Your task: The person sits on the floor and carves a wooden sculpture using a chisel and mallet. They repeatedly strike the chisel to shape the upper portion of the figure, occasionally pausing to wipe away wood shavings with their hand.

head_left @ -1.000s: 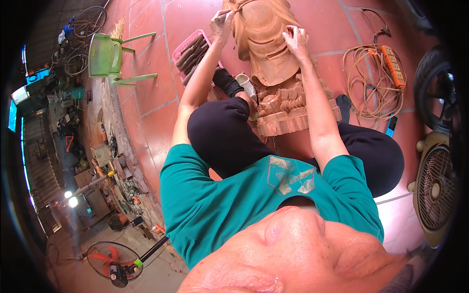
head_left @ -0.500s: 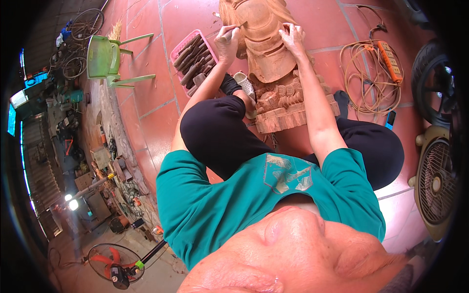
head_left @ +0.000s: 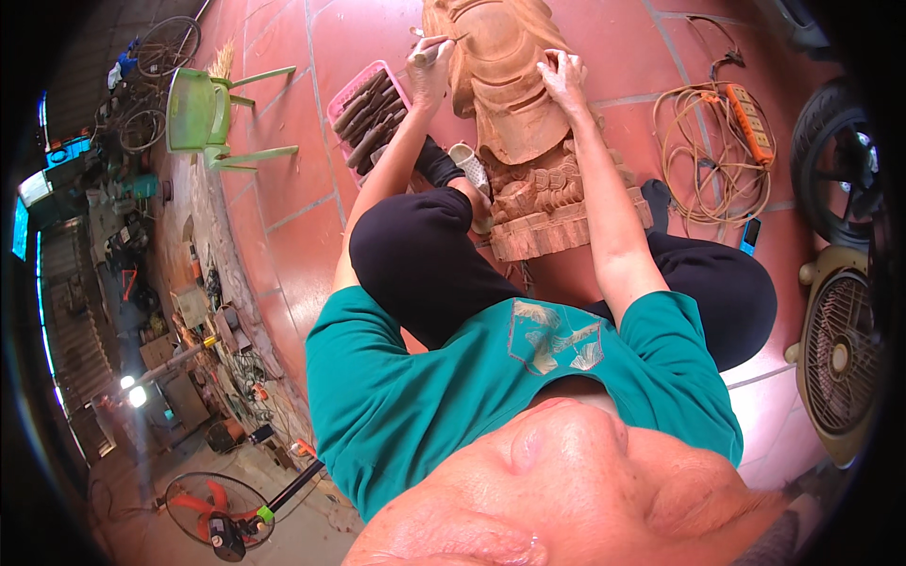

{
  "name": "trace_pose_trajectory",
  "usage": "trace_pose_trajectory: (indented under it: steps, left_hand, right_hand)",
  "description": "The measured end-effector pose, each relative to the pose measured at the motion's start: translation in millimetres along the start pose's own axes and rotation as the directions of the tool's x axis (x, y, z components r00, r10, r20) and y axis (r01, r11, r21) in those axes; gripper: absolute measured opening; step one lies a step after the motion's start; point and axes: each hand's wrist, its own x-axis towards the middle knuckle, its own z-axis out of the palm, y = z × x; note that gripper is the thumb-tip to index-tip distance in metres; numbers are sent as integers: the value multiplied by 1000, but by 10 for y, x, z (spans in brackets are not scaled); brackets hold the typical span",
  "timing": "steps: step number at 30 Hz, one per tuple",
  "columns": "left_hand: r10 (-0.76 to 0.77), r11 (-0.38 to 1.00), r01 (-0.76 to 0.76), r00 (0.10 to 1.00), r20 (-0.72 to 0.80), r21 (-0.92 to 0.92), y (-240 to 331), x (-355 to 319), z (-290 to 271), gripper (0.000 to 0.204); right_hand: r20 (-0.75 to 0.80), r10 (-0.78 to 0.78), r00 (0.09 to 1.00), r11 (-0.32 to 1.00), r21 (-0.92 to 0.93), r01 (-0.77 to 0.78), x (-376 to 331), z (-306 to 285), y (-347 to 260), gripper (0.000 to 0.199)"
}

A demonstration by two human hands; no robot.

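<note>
A brown wooden carving [head_left: 517, 108] with rounded, draped folds lies in front of me, its rough base toward my crossed legs. My left hand [head_left: 429, 75], at the carving's left side, is closed around a carving chisel [head_left: 431, 54]. The thin end of this tool points right, over the wood; whether it touches cannot be made out. My right hand [head_left: 564, 80] has its fingers bent against the carving's right edge, gripping it. Beside my left forearm, a pink basket [head_left: 335, 106] holds several dark-handled tools [head_left: 370, 111].
A green plastic chair [head_left: 200, 113] lies to the left on red tiles. At the right are a coiled cable [head_left: 672, 160], an orange power strip [head_left: 748, 123], a phone [head_left: 750, 236], a wheel [head_left: 830, 156] and a fan [head_left: 840, 354]. A white perforated shoe [head_left: 469, 165] sits by the carving's base.
My left hand has moved slightly left and up with the chisel, whose thin end has shifted left along the carving. My right hand keeps its place on the right edge.
</note>
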Motion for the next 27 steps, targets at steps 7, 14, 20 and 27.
trace_pose_trajectory:
  steps: [7, 14, 20, 27]
  left_hand:
    - [119, 980, -131, 989, 88, 147, 235, -283, 22, 14]
    - [-110, 994, 110, 983, 147, 8, 116, -54, -123, 14]
    - [105, 987, -103, 994, -7, 127, 26, -69, 18, 14]
    - [90, 974, -121, 982, 165, 190, 176, -313, -114, 18]
  right_hand:
    - [-29, -15, 999, 1000, -17, 14, -17, 10, 42, 40]
    - [-41, -14, 999, 1000, 23, 15, -18, 20, 13, 39]
    - [-18, 21, 1000, 1000, 20, -20, -7, 8, -20, 39]
    - [-22, -11, 1000, 1000, -23, 11, -40, 4, 20, 40]
